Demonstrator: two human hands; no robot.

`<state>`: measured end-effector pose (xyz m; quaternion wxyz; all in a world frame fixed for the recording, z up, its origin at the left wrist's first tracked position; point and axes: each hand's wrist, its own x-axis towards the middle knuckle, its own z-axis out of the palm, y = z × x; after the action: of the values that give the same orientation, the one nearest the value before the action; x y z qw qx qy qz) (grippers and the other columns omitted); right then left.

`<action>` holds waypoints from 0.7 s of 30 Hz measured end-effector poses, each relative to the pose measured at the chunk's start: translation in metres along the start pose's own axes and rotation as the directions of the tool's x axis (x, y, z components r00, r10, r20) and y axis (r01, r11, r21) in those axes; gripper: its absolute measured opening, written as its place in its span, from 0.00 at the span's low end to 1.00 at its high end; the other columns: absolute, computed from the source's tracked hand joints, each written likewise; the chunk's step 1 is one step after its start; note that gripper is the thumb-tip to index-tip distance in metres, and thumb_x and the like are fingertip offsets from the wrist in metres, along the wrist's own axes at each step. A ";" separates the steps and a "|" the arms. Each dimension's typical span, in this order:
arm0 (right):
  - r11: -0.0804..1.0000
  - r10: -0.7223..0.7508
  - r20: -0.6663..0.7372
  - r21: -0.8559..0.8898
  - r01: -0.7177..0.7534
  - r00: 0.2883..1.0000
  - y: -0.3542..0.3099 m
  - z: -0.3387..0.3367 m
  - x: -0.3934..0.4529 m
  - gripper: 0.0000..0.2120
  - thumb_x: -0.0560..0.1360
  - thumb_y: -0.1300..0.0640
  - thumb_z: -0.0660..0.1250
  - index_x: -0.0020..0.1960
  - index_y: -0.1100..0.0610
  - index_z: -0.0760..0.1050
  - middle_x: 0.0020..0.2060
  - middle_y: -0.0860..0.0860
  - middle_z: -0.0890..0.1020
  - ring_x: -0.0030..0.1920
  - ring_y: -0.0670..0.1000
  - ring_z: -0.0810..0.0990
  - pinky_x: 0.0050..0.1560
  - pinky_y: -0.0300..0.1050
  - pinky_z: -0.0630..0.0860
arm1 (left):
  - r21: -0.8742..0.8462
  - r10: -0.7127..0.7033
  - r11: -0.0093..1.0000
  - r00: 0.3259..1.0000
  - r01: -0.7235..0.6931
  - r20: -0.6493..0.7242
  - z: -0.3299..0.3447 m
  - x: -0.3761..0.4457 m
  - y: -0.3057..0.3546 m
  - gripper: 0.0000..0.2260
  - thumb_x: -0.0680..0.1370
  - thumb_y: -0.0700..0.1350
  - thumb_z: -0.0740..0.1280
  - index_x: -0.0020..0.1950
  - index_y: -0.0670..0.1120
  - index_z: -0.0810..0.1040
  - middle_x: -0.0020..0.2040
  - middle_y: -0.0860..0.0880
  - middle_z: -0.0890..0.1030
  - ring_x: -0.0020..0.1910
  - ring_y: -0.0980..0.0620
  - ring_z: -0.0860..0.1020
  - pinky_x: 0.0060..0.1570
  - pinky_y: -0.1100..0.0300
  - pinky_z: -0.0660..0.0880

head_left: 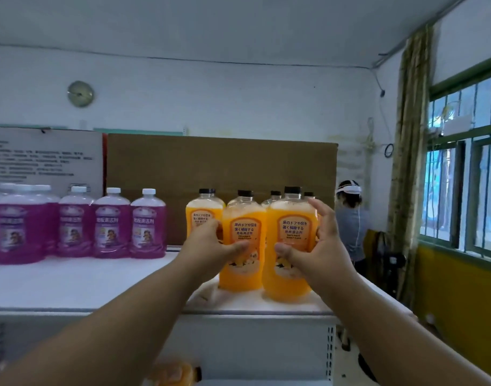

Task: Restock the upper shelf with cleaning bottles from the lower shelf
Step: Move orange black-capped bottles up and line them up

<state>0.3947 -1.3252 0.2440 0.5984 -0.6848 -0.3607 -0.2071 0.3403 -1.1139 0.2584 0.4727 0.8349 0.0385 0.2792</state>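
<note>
Orange liquid shows dimly at the bottom edge of my view, where a bottle on the lower shelf (174, 371) lies blurred, likely more stock waiting to go up. Above it my two forearms reach over the white front lip of the upper shelf (71, 285). My left hand (211, 246) has its grip wrapped around the left orange bottle (243, 246), thumb across the lower label and fingers round its far side. My right hand (319, 246) holds the right orange bottle (290, 246) the same way, thumb on the front, fingers curled over its right shoulder. Both bottles stand upright near the shelf's front edge, side by side and just about touching.

I judge these full to the shoulder, so heavy for their size, with the weight sloshing if I tip them. The plastic looks smooth and the label glossy, so a slippery hold; the walls may give a little under a squeeze. The waist at label height is where I'd keep hold, since the black caps are too small to steer by.

Behind them stand more orange bottles (204, 210) in a back row. Farther left sits a row of purple bottles (113, 227) with white caps. A brown cardboard sheet (222, 162) backs the shelf, and beyond it a person (350, 218) stands by the window
</note>
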 end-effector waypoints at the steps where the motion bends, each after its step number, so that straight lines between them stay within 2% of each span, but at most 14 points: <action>1: 1.000 -0.002 0.006 -0.001 0.002 1.000 0.005 0.001 0.001 0.45 0.65 0.55 0.81 0.65 0.26 0.57 0.54 0.45 0.78 0.46 0.41 0.83 0.37 0.41 0.82 | 0.012 0.013 1.000 1.000 -0.013 -0.007 -0.001 0.001 0.000 0.24 0.68 0.54 0.77 0.60 0.53 0.74 0.55 0.52 0.82 0.52 0.51 0.83 0.52 0.46 0.82; 3: 1.000 -0.006 0.027 -0.024 0.007 1.000 0.011 0.002 0.003 0.44 0.64 0.54 0.81 0.64 0.25 0.56 0.56 0.45 0.76 0.48 0.44 0.83 0.39 0.43 0.83 | 0.060 0.093 0.994 0.995 -0.090 -0.041 -0.004 0.001 0.001 0.37 0.68 0.51 0.79 0.72 0.58 0.63 0.65 0.50 0.75 0.57 0.48 0.81 0.53 0.44 0.81; 5: 0.999 -0.005 0.046 -0.034 0.007 0.999 0.013 0.002 0.005 0.44 0.64 0.52 0.81 0.62 0.23 0.55 0.56 0.44 0.75 0.48 0.44 0.82 0.36 0.39 0.82 | 0.288 0.256 0.931 0.964 -0.225 -0.072 -0.008 0.001 0.004 0.48 0.66 0.53 0.81 0.76 0.67 0.52 0.75 0.51 0.63 0.68 0.45 0.72 0.62 0.42 0.76; 7: 0.994 -0.014 0.064 -0.104 0.021 0.998 0.012 0.000 0.007 0.45 0.63 0.49 0.81 0.61 0.22 0.53 0.58 0.43 0.73 0.50 0.44 0.80 0.34 0.35 0.78 | 0.575 0.427 0.746 0.904 -0.337 -0.024 -0.010 0.002 0.007 0.49 0.65 0.61 0.79 0.75 0.70 0.49 0.79 0.54 0.57 0.76 0.46 0.59 0.70 0.41 0.63; 9: 0.954 -0.064 0.051 -0.290 0.076 0.997 0.012 -0.004 0.009 0.46 0.62 0.44 0.80 0.66 0.26 0.52 0.62 0.44 0.67 0.56 0.46 0.76 0.44 0.40 0.79 | 0.717 0.508 0.575 0.859 -0.394 0.064 -0.009 0.005 0.009 0.47 0.65 0.66 0.75 0.76 0.69 0.50 0.78 0.53 0.61 0.77 0.46 0.57 0.71 0.42 0.59; 11: 0.875 -0.155 0.072 -0.453 0.171 0.985 0.012 -0.008 0.010 0.48 0.62 0.40 0.79 0.70 0.31 0.50 0.66 0.40 0.60 0.65 0.50 0.68 0.58 0.52 0.77 | 0.760 0.514 0.521 0.854 -0.389 0.085 -0.009 0.012 0.010 0.47 0.65 0.67 0.75 0.76 0.68 0.51 0.77 0.52 0.64 0.75 0.44 0.60 0.69 0.42 0.62; 13: 0.827 -0.179 0.147 -0.513 0.230 0.973 0.009 -0.011 0.012 0.49 0.63 0.39 0.77 0.72 0.31 0.47 0.69 0.36 0.54 0.72 0.53 0.61 0.65 0.58 0.73 | 0.777 0.494 0.512 0.866 -0.367 0.084 -0.006 0.021 0.012 0.48 0.65 0.67 0.76 0.75 0.68 0.49 0.76 0.51 0.64 0.75 0.44 0.60 0.68 0.42 0.64; 14: 0.814 -0.167 0.178 -0.530 0.237 0.970 0.008 -0.012 0.014 0.50 0.64 0.39 0.77 0.72 0.31 0.46 0.71 0.36 0.52 0.74 0.53 0.59 0.66 0.59 0.72 | 0.784 0.490 0.504 0.868 -0.363 0.087 -0.005 0.025 0.012 0.47 0.65 0.66 0.76 0.75 0.67 0.49 0.76 0.50 0.64 0.74 0.43 0.61 0.68 0.42 0.64; 16: 0.803 -0.153 0.192 -0.548 0.235 0.969 0.008 -0.013 0.018 0.49 0.64 0.40 0.77 0.73 0.33 0.46 0.70 0.36 0.54 0.72 0.53 0.62 0.64 0.57 0.74 | 0.795 0.495 0.485 0.864 -0.364 0.094 -0.001 0.034 0.011 0.47 0.65 0.65 0.77 0.74 0.65 0.51 0.76 0.49 0.64 0.74 0.42 0.62 0.69 0.42 0.64; 18: 0.803 -0.168 0.162 -0.549 0.231 0.972 0.009 -0.012 0.021 0.48 0.64 0.42 0.78 0.72 0.34 0.48 0.67 0.37 0.56 0.69 0.52 0.67 0.61 0.55 0.77 | 0.811 0.502 0.449 0.857 -0.374 0.118 0.002 0.045 0.009 0.46 0.65 0.65 0.77 0.75 0.62 0.53 0.75 0.48 0.66 0.74 0.42 0.63 0.70 0.42 0.63; 21: 0.775 -0.162 0.122 -0.598 0.203 0.979 0.014 -0.009 0.025 0.47 0.65 0.43 0.78 0.72 0.36 0.49 0.70 0.43 0.58 0.68 0.53 0.69 0.60 0.56 0.77 | 0.838 0.506 0.399 0.851 -0.373 0.138 0.009 0.062 0.006 0.46 0.66 0.66 0.76 0.77 0.59 0.56 0.73 0.49 0.68 0.72 0.43 0.65 0.70 0.43 0.63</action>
<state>0.4231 -1.3283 0.2544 0.3123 -0.8085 -0.3584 -0.3469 0.3955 -1.1036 0.2861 -0.0838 0.9138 -0.0210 0.3969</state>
